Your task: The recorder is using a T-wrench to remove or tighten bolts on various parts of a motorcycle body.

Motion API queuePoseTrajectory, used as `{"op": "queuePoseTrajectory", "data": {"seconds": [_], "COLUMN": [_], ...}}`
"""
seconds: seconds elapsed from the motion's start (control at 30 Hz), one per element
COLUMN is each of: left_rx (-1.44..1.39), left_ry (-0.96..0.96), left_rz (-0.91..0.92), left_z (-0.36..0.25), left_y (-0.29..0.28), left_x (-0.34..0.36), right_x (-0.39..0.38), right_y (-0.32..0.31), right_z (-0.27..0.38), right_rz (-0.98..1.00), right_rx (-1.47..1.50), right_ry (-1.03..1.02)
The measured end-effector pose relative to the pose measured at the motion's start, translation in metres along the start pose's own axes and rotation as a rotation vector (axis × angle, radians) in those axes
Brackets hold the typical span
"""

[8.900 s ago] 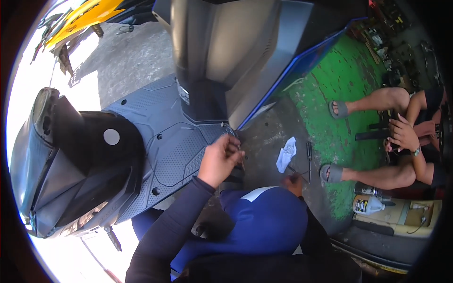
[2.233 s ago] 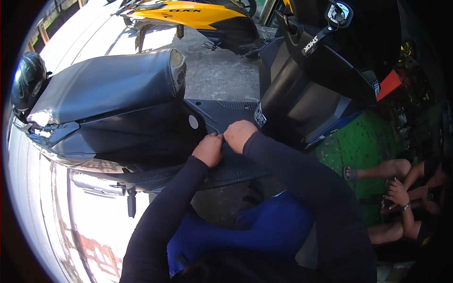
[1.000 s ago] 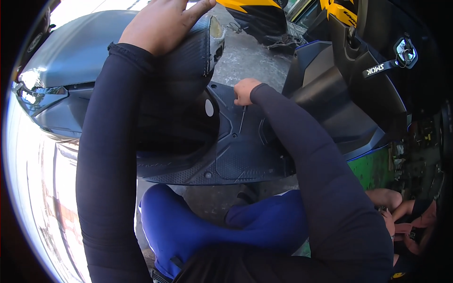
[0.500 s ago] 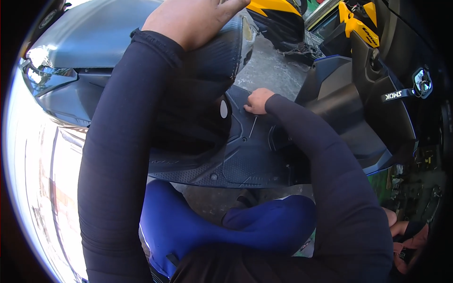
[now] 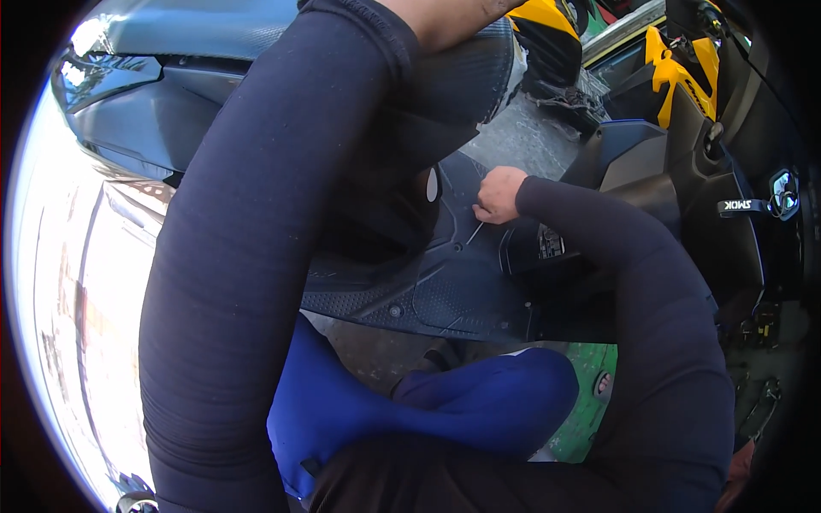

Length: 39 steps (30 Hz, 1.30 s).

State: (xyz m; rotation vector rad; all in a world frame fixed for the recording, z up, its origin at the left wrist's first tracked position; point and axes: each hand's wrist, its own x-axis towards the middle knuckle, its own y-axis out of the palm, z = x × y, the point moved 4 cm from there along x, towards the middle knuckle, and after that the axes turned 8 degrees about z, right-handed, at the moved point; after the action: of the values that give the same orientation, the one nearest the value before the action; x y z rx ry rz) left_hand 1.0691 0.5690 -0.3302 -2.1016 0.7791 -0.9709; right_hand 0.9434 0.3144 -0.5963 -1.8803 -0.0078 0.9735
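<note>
My right hand [image 5: 500,195] is closed round a screwdriver whose handle is hidden in my fist. Its thin metal shaft [image 5: 473,233] slants down toward a screw [image 5: 457,248] in the scooter's dark textured footboard [image 5: 453,299]. Whether the tip sits in the screw head is too small to tell. At the top edge, my left hand [image 5: 449,19] is over the front of the black scooter seat [image 5: 462,81]; its fingers are cut off by the picture's edge.
The scooter's front panel [image 5: 633,158] rises on the right, beside a mirror [image 5: 782,193] and strap. Other yellow and black bodywork [image 5: 684,73] stands beyond. My blue-clad knees [image 5: 479,393] are close to the footboard's near edge. A sandalled foot [image 5: 603,385] shows on green floor.
The view has shifted, so the scooter appears farther right and my left hand is more cut off. My right hand stays closed on the screwdriver, whose shaft now slants more.
</note>
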Motion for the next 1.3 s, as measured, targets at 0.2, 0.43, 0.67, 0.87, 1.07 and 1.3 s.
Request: {"op": "queuePoseTrajectory", "data": {"seconds": [0.2, 0.43, 0.67, 0.87, 1.07, 1.3], "left_rx": [0.05, 0.054, 0.007, 0.007, 0.099, 0.087], "left_ry": [-0.029, -0.042, -0.021, -0.022, -0.043, -0.025], "left_rz": [0.012, 0.014, -0.013, -0.044, -0.081, -0.069], "left_z": [0.001, 0.012, 0.011, 0.005, 0.014, 0.011], "left_y": [-0.006, 0.007, 0.012, 0.01, 0.019, 0.016], "left_x": [0.001, 0.02, 0.022, 0.018, 0.019, 0.019], "right_x": [0.004, -0.004, -0.028, -0.041, -0.057, -0.058], "right_y": [-0.009, -0.02, -0.036, -0.04, -0.066, -0.048], "right_z": [-0.003, -0.004, -0.009, 0.003, -0.012, 0.044], "right_rz": [-0.067, -0.076, -0.033, 0.0, 0.204, 0.273], "right_rx": [-0.026, -0.01, -0.035, 0.003, 0.07, 1.197], "right_ry": [-0.131, -0.134, -0.006, 0.099, 0.5, 0.725]}}
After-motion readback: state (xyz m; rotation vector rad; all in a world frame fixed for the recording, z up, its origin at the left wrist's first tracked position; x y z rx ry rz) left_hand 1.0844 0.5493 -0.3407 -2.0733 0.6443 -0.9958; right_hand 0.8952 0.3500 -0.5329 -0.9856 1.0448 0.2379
